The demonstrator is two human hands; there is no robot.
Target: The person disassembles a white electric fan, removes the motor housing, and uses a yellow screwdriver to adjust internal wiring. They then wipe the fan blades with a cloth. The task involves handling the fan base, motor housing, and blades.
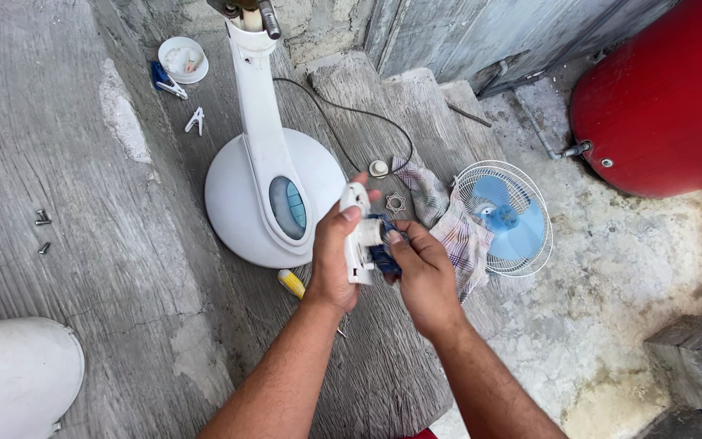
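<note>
From the head view, I have my left hand [336, 256] clenched around a small white plastic fan part [358, 236], holding it upright above the wooden tabletop [123, 268]. My right hand [424, 272] closes its grip on a dark blue piece [382, 257] pressed against that part's side; I cannot tell exactly what this piece is.

Just behind the left grip stands the white fan base [241, 195] with its stem, the head already off. Beyond the right grip lie a checked cloth [448, 232], a small metal ring [396, 203] and the fan guard with blue blades [504, 218]. Under my left wrist a yellow-handled screwdriver [291, 283] lies. Loose screws [42, 219] rest far to the left.

Judging by this, the fan is largely taken apart; the small part is in hand.
</note>
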